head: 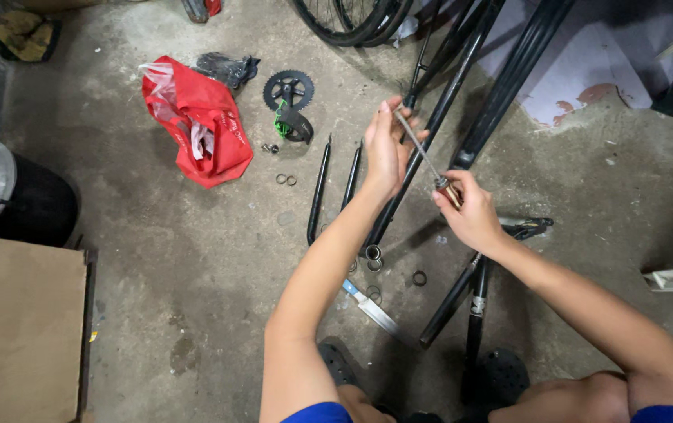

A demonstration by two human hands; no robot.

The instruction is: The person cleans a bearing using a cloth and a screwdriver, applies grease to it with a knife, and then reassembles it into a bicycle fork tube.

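Both hands grip one thin grey metal rod (419, 145) above the concrete floor (195, 258).
Left hand (387, 145) closes on its upper end, right hand (470, 211) on the brown handle end, keeping it steady.

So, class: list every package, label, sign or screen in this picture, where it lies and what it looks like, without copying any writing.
Red plastic bag: crumpled on the concrete floor, upper left, with small white print and clear plastic spilling from it.
Cardboard box: bottom left corner, flat brown top, rectangular.
No signs or screens are in view.
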